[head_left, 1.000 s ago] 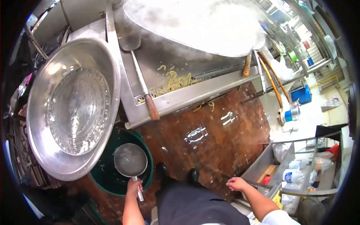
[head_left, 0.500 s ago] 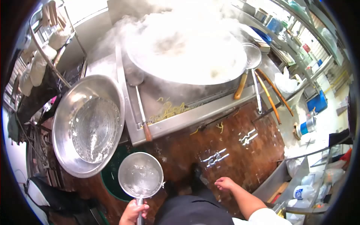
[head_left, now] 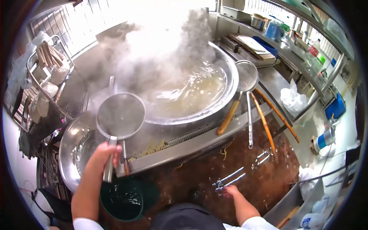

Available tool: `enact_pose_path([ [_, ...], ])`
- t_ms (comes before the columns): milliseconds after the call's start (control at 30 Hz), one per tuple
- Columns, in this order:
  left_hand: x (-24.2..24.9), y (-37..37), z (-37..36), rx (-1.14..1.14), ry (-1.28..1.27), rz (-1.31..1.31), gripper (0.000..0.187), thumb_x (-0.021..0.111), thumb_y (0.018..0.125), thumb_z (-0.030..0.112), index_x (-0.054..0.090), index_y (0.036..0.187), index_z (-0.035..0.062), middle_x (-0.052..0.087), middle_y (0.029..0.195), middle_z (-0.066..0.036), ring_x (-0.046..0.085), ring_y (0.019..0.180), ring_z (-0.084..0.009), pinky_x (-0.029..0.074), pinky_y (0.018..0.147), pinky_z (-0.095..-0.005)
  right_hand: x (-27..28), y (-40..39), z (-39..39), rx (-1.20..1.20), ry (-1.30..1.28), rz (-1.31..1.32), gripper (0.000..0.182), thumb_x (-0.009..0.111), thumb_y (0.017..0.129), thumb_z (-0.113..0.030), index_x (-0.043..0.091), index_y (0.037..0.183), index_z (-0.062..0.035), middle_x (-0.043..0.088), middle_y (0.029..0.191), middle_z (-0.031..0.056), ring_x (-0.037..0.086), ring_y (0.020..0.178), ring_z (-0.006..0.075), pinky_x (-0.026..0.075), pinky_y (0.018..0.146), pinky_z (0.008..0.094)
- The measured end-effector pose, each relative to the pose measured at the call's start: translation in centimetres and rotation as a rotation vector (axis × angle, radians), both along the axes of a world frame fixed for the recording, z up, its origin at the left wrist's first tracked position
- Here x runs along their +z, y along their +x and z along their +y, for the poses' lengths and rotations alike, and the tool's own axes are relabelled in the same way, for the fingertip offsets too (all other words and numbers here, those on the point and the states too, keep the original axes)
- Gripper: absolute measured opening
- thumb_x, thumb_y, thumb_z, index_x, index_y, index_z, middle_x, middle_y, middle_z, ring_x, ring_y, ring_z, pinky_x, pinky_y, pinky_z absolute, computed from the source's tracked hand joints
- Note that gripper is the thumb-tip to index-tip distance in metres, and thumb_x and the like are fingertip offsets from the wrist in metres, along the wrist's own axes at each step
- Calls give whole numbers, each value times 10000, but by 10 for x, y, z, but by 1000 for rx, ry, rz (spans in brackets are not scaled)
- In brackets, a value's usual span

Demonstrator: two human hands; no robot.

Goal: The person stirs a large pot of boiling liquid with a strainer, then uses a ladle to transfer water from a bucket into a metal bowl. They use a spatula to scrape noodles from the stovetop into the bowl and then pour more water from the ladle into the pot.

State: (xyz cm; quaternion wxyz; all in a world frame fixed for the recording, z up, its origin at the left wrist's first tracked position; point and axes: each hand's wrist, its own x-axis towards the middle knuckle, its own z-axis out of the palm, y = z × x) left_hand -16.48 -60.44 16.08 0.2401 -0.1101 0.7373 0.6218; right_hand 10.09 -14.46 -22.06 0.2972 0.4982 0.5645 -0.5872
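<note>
Nearest the camera, the right hand (head_left: 230, 190) hangs low over the wet brown floor (head_left: 245, 161), holding nothing, its fingers seemingly loosely curled, though the view is too small to be sure; a dark green bucket (head_left: 122, 199) stands on the floor by the left forearm; above it the left hand (head_left: 102, 157) is wrapped tight around the handle of a metal ladle pan (head_left: 120, 115), whose round bowl is raised over the steel counter edge (head_left: 191, 147), between a large steel basin (head_left: 76, 153) on the left and the great wok (head_left: 191, 96) of steaming broth beyond; a wire skimmer (head_left: 245, 76) and long wooden sticks (head_left: 268, 122) lean at the wok's right rim; thick steam (head_left: 161, 42) rises behind.
</note>
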Motion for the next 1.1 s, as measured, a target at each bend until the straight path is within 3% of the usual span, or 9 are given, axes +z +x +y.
enact_pose_path([
  [200,7,-130,68,-129,-376,119,219,686,748,188,546,653,50,501,516,-32,494,400,-143,418,397,-289,-11,18,32,34,13,-28,271,621,873,-286,605,1027,-64,662,864,81,645,656,192,513,537,337],
  [400,7,-231,95,-201,-779,343,195,684,708,164,599,696,-11,587,540,-104,564,445,-198,455,458,-347,-34,73,50,-15,-28,-195,255,613,878,-288,607,1031,-85,666,858,62,659,685,189,528,551,348],
  [533,29,-256,116,-165,-1120,427,200,637,713,146,627,771,-45,652,676,-189,669,621,-262,522,673,-379,-39,92,56,-74,-24,-266,240,609,880,-277,605,1041,-98,665,848,63,656,655,187,525,539,349],
  [600,21,-272,111,-85,-1426,807,309,505,754,123,680,979,3,680,777,-171,660,675,-289,522,694,-388,-32,89,54,-102,-15,-270,240,606,880,-268,599,1047,-96,668,853,66,655,644,188,519,528,352],
  [733,36,-247,99,-7,-1330,1116,390,474,742,109,623,1085,2,679,849,-181,662,725,-308,519,761,-394,-33,66,44,-50,17,-219,229,611,874,-253,619,1013,-71,665,814,69,645,611,183,503,504,335],
  [800,50,-234,85,-12,-1042,663,323,520,732,147,622,986,-24,660,758,-170,658,660,-289,528,705,-401,-37,49,38,118,36,-44,228,620,868,-247,645,971,-45,655,758,69,622,567,177,483,480,317],
  [833,52,-221,69,-66,-884,673,300,590,719,210,603,900,-29,631,687,-139,631,567,-241,511,577,-379,-34,40,29,142,53,19,237,630,860,-245,653,960,-32,651,740,71,608,551,168,476,479,306],
  [967,28,-183,-30,-17,-520,468,269,692,703,236,592,795,3,590,622,-76,544,477,-152,442,451,-299,-8,-15,-15,491,137,263,331,659,832,-281,647,1010,-2,656,736,82,600,573,148,481,538,296],
  [1100,-5,-116,-125,236,-368,322,231,706,769,228,537,794,73,526,637,-6,508,463,-106,414,405,-260,112,-81,-118,694,261,520,430,663,833,-330,622,1133,-25,683,874,106,649,755,191,514,699,313],
])
